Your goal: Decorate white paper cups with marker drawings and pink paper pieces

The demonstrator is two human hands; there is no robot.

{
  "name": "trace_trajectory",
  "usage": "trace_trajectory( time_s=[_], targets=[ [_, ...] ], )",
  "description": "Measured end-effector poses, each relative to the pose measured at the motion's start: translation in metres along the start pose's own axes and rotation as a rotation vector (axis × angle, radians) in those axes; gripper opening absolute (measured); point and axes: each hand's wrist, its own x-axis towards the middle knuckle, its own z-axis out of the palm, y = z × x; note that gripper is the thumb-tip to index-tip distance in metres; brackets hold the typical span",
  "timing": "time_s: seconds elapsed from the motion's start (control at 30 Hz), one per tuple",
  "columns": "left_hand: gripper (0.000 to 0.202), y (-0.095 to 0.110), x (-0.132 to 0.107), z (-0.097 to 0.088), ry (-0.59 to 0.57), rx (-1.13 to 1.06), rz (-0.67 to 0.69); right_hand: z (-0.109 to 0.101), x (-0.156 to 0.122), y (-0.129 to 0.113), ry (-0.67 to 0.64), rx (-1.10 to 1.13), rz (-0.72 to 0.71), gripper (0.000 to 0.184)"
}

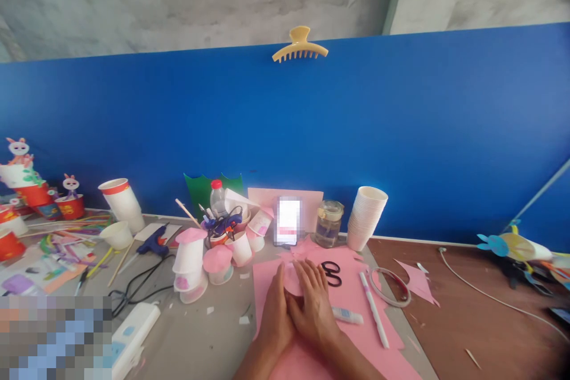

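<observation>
My left hand (pixel 276 303) and my right hand (pixel 313 293) are close together over a pink paper sheet (pixel 356 338). Between them is a pale pink paper piece (pixel 291 280), mostly covered by the fingers. My left hand cups its left side, while the right fingers lie across its right side and top. Black-handled scissors (pixel 332 274) rest just past my right hand. Beside that hand lies a white glue tube (pixel 348 315), and farther right is a white marker pen (pixel 374 310). A roll of clear tape (pixel 390 287) sits at the sheet's right edge.
A lit phone (pixel 287 221) leans upright behind the hands, beside a glass jar (pixel 329 224) and stacked paper cups (pixel 367 217). Pink-topped paper cups (pixel 190 261) stand left, near a blue glue gun (pixel 154 241) and power strip (pixel 133 338). A blue partition (pixel 285 119) bounds the table.
</observation>
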Motion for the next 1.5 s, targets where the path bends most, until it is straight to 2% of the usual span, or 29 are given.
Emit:
trace_trajectory(
  time_s=[0.13, 0.2, 0.37, 0.47, 0.6, 0.8, 0.9, 1.07, 1.2, 1.37, 1.5],
  targets=[
    [0.047, -0.004, 0.000, -0.001, -0.056, 0.099, 0.152, 0.007, -0.004, 0.003, 0.050, -0.013, 0.016, 0.063],
    [0.047, -0.005, 0.000, -0.002, -0.063, 0.124, 0.182, 0.010, -0.005, 0.003, 0.079, -0.015, 0.024, 0.064],
    [0.038, 0.000, -0.001, -0.002, 0.045, 0.055, 0.054, 0.011, -0.005, 0.001, 0.091, 0.001, 0.047, 0.059],
    [0.031, 0.006, -0.002, -0.003, 0.038, 0.037, 0.017, 0.010, -0.004, 0.001, 0.083, -0.003, 0.057, 0.056],
    [0.026, 0.005, -0.002, -0.003, 0.012, 0.023, 0.038, 0.010, -0.005, 0.002, 0.084, -0.017, 0.037, 0.057],
    [0.047, -0.018, 0.001, -0.001, -0.010, 0.128, 0.139, 0.009, -0.005, 0.003, 0.057, -0.029, -0.008, 0.052],
    [0.055, -0.024, 0.002, -0.002, -0.031, 0.185, 0.133, 0.008, -0.004, 0.003, 0.038, -0.034, 0.010, 0.051],
    [0.058, -0.020, 0.002, -0.002, -0.031, 0.178, 0.096, 0.006, -0.002, 0.003, -0.037, -0.018, 0.049, 0.047],
    [0.057, -0.015, 0.001, -0.001, -0.011, 0.153, 0.054, 0.002, -0.001, 0.002, -0.051, 0.016, 0.047, 0.050],
    [0.057, -0.014, 0.002, -0.002, -0.013, 0.191, 0.100, -0.002, 0.001, 0.001, -0.072, 0.078, 0.090, 0.048],
    [0.056, -0.017, 0.002, -0.002, -0.001, 0.191, 0.142, 0.000, 0.002, 0.005, -0.021, 0.135, 0.128, 0.042]
  ],
)
